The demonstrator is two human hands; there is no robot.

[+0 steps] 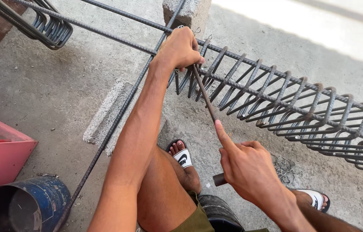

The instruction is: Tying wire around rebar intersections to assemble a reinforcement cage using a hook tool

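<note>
Steel rebar cage lies along the concrete floor. Left grip is clenched around its top bar; right grip is closed on a thin tying hook, forefinger stretched along the shaft.

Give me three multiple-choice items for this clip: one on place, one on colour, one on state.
1. Where does the left hand rest?
A. on the rebar cage
B. on the drum
C. on a knee

2. What colour is the drum at lower left?
A. yellow
B. blue
C. green

3. How does the right hand hold the tying hook?
A. lying loose on an open palm
B. closed on the handle, index finger along the shaft
C. not touching it

Answers:
1 A, its fingers wrap a bar where the stirrups begin.
2 B, its outer wall is blue.
3 B, the grip is closed and the finger points up the shaft.
</note>
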